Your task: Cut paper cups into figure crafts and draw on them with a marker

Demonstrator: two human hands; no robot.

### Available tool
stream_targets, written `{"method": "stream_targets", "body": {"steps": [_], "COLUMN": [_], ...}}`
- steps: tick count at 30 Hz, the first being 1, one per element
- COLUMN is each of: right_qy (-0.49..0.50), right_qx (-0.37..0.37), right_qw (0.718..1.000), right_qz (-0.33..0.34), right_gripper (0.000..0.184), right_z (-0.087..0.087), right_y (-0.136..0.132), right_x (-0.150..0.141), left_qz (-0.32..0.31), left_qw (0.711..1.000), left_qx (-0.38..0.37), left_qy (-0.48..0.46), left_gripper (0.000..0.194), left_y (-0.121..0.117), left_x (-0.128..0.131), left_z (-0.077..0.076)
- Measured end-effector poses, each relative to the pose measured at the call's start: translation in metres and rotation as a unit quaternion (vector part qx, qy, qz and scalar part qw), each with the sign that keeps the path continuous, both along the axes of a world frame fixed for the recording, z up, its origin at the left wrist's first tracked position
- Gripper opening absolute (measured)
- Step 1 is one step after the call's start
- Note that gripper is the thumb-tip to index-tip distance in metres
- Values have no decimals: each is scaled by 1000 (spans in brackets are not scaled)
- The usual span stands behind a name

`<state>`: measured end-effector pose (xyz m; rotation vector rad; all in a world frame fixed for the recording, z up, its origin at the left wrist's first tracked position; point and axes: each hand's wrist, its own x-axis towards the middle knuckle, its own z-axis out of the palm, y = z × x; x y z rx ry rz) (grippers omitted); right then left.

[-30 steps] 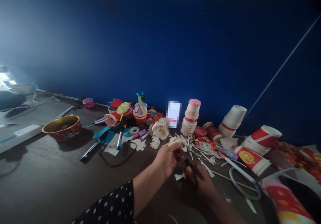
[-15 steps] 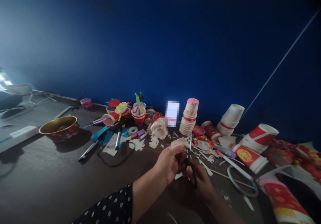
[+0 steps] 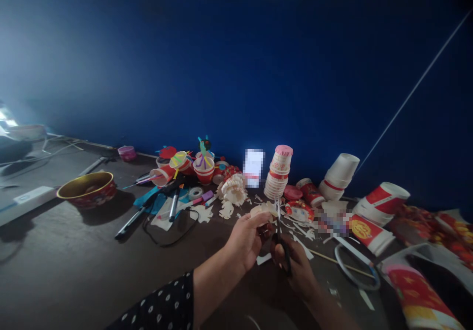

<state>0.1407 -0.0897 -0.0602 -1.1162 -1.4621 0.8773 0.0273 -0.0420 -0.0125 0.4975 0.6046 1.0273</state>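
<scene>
My left hand (image 3: 248,239) pinches a pale piece of paper (image 3: 263,209) between thumb and fingers, low over the dark table. Close beside it, my right hand (image 3: 295,261) is closed round the black handles of a pair of scissors (image 3: 278,216). The blades point up and away from me, at the right edge of the paper. Whether they are cutting into it I cannot tell. Several white paper scraps (image 3: 301,229) lie around and beyond the hands. A frilled cream paper shape (image 3: 235,191) sits just behind the left hand.
A stack of paper cups (image 3: 278,175) stands behind the hands, with a lit screen (image 3: 254,167) to its left. Red and white cups (image 3: 382,204) lie at the right near a roll of tape-like ring (image 3: 358,266). A gold-rimmed bowl (image 3: 88,189), markers (image 3: 131,221) and decorated cups (image 3: 204,168) are at the left.
The scissors and right hand have shifted very slightly, and the handles look a little further apart. The paper in my left hand has turned slightly.
</scene>
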Motion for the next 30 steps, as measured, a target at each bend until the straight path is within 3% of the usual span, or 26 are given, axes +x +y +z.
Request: {"method": "stream_targets", "body": {"steps": [9, 21, 30], "right_qy": [16, 3, -10], "right_qx": [-40, -68, -84], "right_qw": [999, 997, 996], "right_qz": [31, 31, 33], "right_gripper": [40, 40, 41], "right_z": [-9, -3, -1], "right_y": [1, -1, -1], "right_x": [3, 3, 3], "left_qz": [18, 10, 48], "left_qw": [1000, 997, 989], "left_qx": [-5, 46, 99], "left_qy": [9, 56, 101], "left_gripper": [16, 12, 10], "left_y": [3, 7, 11], "left_x": [-3, -6, -8], "left_z": [7, 11, 9]}}
